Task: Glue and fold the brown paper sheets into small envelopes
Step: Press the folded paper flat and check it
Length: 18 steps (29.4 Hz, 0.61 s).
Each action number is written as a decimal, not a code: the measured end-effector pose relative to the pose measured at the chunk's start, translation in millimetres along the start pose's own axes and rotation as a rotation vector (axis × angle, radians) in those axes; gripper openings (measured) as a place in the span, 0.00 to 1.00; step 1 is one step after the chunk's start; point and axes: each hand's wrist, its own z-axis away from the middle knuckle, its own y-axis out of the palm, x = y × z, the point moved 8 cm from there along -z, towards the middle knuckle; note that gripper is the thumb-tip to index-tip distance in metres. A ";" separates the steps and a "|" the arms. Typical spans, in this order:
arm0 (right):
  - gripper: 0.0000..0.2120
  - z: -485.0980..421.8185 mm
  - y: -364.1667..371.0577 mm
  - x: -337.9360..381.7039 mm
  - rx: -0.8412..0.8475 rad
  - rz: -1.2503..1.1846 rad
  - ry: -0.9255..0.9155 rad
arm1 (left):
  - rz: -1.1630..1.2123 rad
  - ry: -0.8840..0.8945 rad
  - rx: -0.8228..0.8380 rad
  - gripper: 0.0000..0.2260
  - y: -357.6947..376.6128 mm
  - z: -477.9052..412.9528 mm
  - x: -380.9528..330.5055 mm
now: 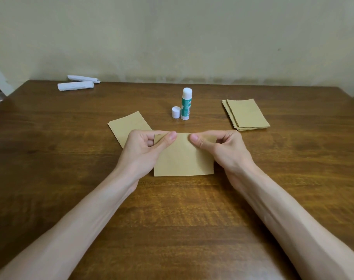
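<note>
A wooden table [50, 138] meets a plain wall [172, 37].

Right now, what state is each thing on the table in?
glue stick: upright, uncapped
cap: off, standing beside it
brown sheet: top edge pinched by left hand and right hand
right stack: flat, untouched
left stack: flat, partly behind left hand
white rolls: lying far left

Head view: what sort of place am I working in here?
Probably a plain room at home: a dark brown wooden table against a bare cream wall, an uncapped green-and-white glue stick and a stack of brown paper sheets.
</note>
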 end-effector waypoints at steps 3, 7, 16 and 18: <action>0.11 -0.4 -0.8 -2.3 0.042 0.002 0.060 | -0.037 0.009 -0.030 0.04 -3.2 -2.3 1.5; 0.11 0.5 -2.6 -1.5 0.059 -0.003 0.076 | -0.036 0.016 -0.040 0.06 -4.4 -2.8 1.2; 0.12 -0.6 -9.5 -4.6 0.048 -0.022 0.048 | -0.033 -0.032 0.036 0.06 -3.5 -5.0 3.5; 0.12 -1.4 -12.9 -5.2 0.035 -0.023 0.064 | -0.005 -0.056 0.081 0.08 -1.9 -4.6 3.4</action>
